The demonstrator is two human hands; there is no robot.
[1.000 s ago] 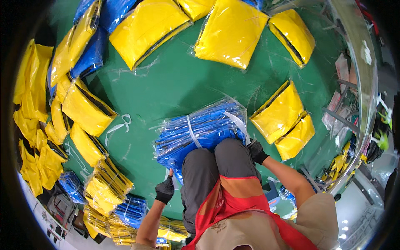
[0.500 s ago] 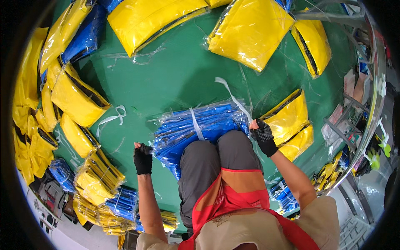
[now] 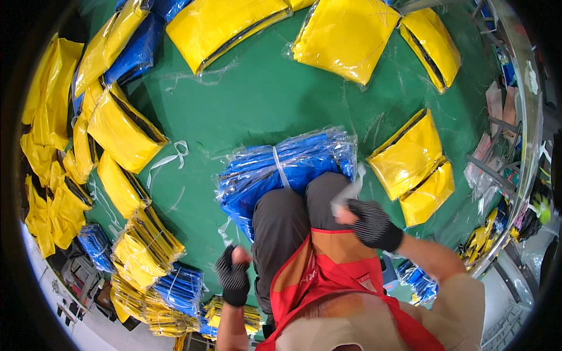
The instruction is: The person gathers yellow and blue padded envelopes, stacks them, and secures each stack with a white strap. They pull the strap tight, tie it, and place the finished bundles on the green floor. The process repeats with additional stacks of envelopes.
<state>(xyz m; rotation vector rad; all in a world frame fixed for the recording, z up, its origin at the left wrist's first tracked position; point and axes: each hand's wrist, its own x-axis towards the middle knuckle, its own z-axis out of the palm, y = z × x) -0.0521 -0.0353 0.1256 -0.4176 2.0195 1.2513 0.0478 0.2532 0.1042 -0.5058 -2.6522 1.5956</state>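
Observation:
A stack of flat blue packages in clear plastic [image 3: 304,155] rests at and partly under my knees, with a white strip [image 3: 280,167] running across its middle. My right hand [image 3: 372,225], in a black fingerless glove, is closed on a white strip [image 3: 354,187] by the right knee; this strip is smeared by motion. In a matching glove, my left hand [image 3: 234,275] is closed beside my left thigh. A short white strip [image 3: 225,231] lies just beyond it at the stack's left edge; whether those fingers hold it is hidden.
Folded yellow packages [image 3: 407,155] lie to the right on the green floor [image 3: 252,96], with more [image 3: 345,41] at the far side. Yellow bundles [image 3: 146,248] and blue bundles [image 3: 181,289] crowd the left. A metal-framed rack [image 3: 497,164] stands at the right edge.
Both hands have come back toward my body, the left from the stack's left side, the right inward to the right knee. The white strip's free end above the stack has been drawn toward my right hand.

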